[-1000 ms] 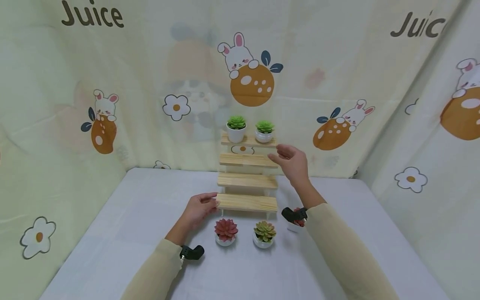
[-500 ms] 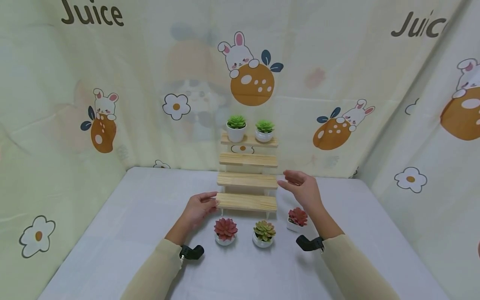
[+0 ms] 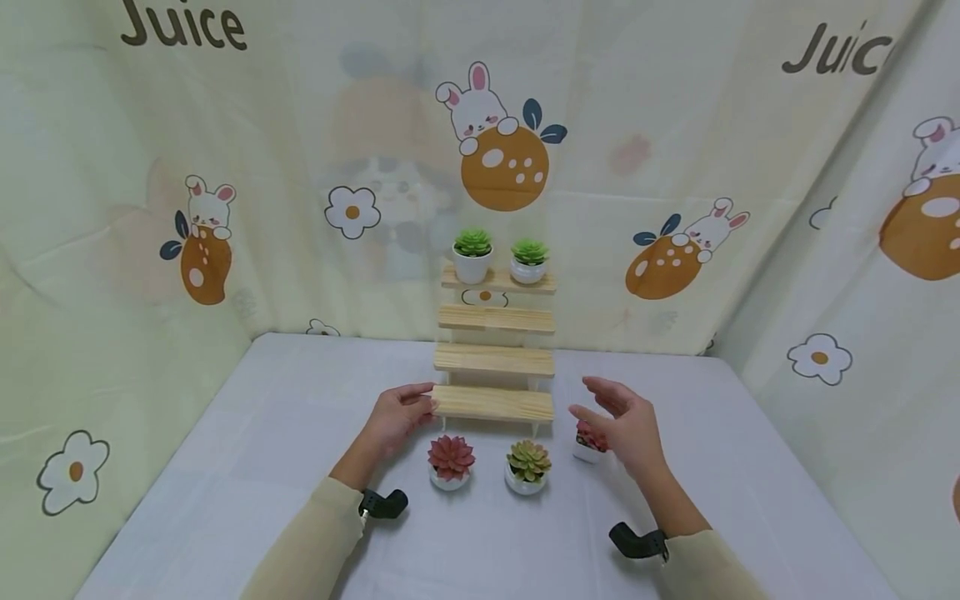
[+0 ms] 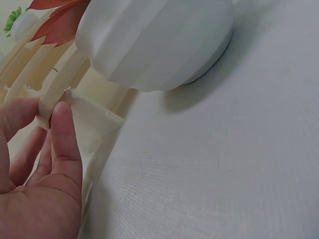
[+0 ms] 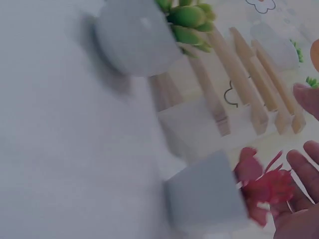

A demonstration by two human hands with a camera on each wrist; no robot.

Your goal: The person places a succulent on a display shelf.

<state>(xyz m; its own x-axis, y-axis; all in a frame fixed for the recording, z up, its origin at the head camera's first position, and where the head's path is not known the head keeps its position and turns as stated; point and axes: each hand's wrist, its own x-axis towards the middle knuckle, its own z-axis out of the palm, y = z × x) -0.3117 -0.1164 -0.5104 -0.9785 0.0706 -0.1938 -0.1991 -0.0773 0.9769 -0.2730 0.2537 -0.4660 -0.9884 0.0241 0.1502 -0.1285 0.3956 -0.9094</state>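
Center of the head view: a four-tier wooden stand (image 3: pixel 494 360), its lowest board (image 3: pixel 492 405) pinched at the left end between thumb and fingers of the left hand (image 3: pixel 395 422). Right of center, the right hand (image 3: pixel 630 432) holds nothing, its thumb and fingers spread wide, and partly covers a red succulent in a square white pot (image 3: pixel 588 454); whether it touches the leaves cannot be told. Lower center, on the white tabletop (image 3: pixel 300 417), a red succulent in a round pot (image 3: pixel 451 461) stands left of a yellow-green succulent (image 3: pixel 528 468). Upper center, a taller green succulent (image 3: pixel 472 257) and a shorter green succulent (image 3: pixel 529 262) stand side by side on the top board (image 3: pixel 498 287).
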